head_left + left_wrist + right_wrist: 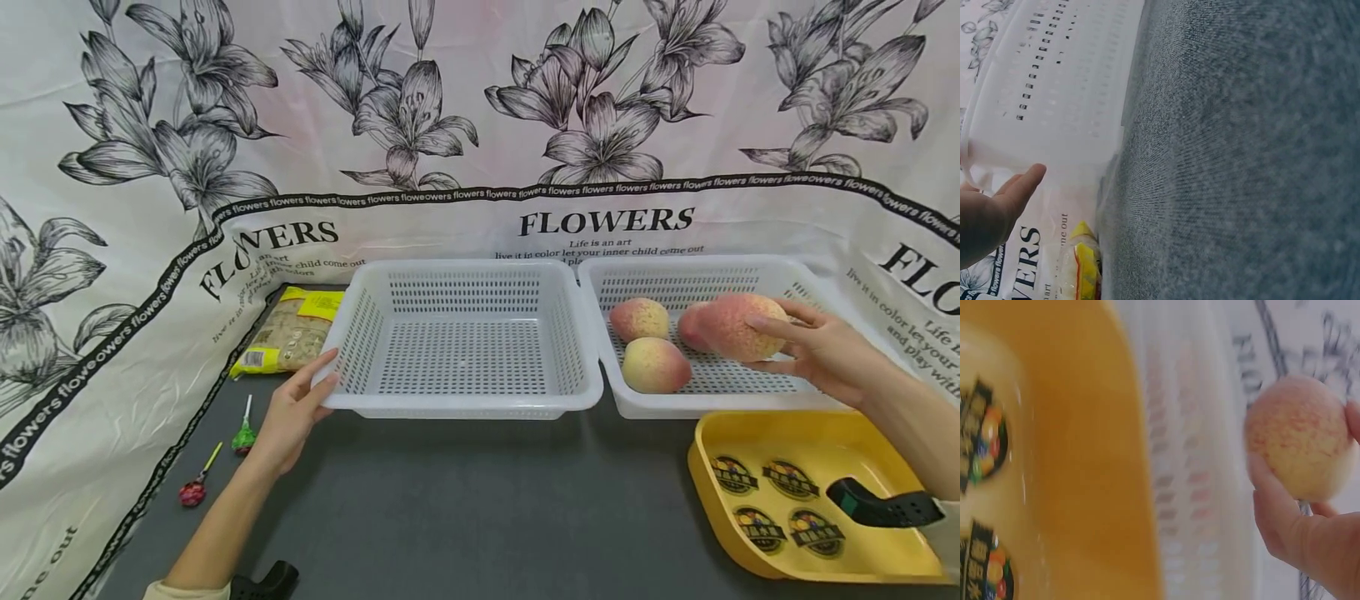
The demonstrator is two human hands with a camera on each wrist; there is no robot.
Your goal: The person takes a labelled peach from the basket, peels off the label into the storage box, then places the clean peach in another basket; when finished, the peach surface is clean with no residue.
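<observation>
In the head view my right hand (817, 346) grips a pink and yellow peach (731, 327) over the right white basket (637, 406). The right wrist view shows that peach (1300, 440) between thumb and fingers, above the basket wall (1216, 456). Inside this basket lie a peach (639, 319) at the back left, a yellower peach (657, 365) in front of it, and a third peach (693, 325) partly hidden behind the held one. At the front left corner of the left white basket (465, 403), my left hand (291, 412) holds the rim, fingers seen at its outer side (1016, 187).
A yellow tray (708, 500) with several round stickers stands before the right basket, under my right forearm. Left of the left basket lies a yellow-trimmed bag (288, 329). A green lollipop (243, 437) and a red lollipop (192, 492) lie on the grey tabletop (487, 500).
</observation>
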